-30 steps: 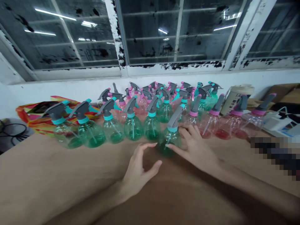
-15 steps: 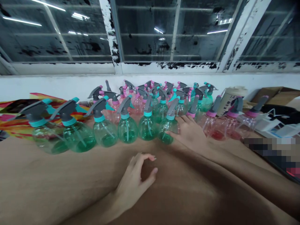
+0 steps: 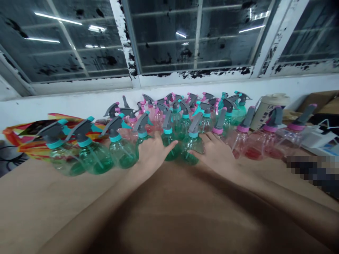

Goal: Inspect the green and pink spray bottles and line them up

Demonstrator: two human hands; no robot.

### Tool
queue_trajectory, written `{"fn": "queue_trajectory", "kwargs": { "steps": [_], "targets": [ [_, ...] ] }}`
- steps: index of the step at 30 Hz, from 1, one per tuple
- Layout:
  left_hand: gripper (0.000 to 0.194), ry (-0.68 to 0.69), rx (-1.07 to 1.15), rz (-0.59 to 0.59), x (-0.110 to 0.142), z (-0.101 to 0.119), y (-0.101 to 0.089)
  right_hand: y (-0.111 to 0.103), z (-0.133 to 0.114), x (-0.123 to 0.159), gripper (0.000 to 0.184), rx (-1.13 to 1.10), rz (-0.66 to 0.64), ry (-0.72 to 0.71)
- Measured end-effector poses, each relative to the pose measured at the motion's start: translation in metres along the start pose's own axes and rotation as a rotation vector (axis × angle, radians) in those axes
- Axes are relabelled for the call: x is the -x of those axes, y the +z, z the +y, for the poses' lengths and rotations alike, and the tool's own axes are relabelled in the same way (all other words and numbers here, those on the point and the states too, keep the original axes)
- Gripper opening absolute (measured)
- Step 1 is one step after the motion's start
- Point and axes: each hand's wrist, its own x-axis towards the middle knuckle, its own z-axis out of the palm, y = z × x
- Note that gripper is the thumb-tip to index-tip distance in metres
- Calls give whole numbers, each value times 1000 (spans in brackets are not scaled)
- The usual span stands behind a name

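My right hand (image 3: 215, 151) is wrapped round the right side of a green spray bottle (image 3: 191, 144) with a turquoise collar and grey trigger head; its thumb lies across the front and its fingers go behind. My left hand (image 3: 152, 151) is on the left side of the neighbouring green spray bottle (image 3: 172, 155), thumb over the front, other fingertips partly hidden. Behind my left hand another green spray bottle (image 3: 142, 135) is partly covered. Further left, several green spray bottles (image 3: 123, 153) continue the front row. Pink spray bottles (image 3: 239, 139) stand to the right.
Several more pink and green spray bottles (image 3: 185, 121) crowd behind the front row, near the white wall. A colourful bag (image 3: 34, 146) lies at the left. A white cup-like container (image 3: 270, 109), a white power strip (image 3: 317, 137) and a cardboard box (image 3: 320, 102) are at the right.
My right hand has pushed its green bottle back into line with the front row. My left hand first drew back, then reached forward to the bottle beside it. The camera view shifted slightly.
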Motion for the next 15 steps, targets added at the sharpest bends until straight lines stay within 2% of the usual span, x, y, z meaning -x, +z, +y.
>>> {"fn": "queue_trajectory", "kwargs": {
  "steps": [4, 15],
  "targets": [
    [67, 16, -22, -28, -7, 1, 0, -4, -1, 0, 51, 21, -11, 20],
    [59, 31, -9, -89, -11, -4, -7, 1, -4, -11, 49, 49, -40, 54]
  ]
}}
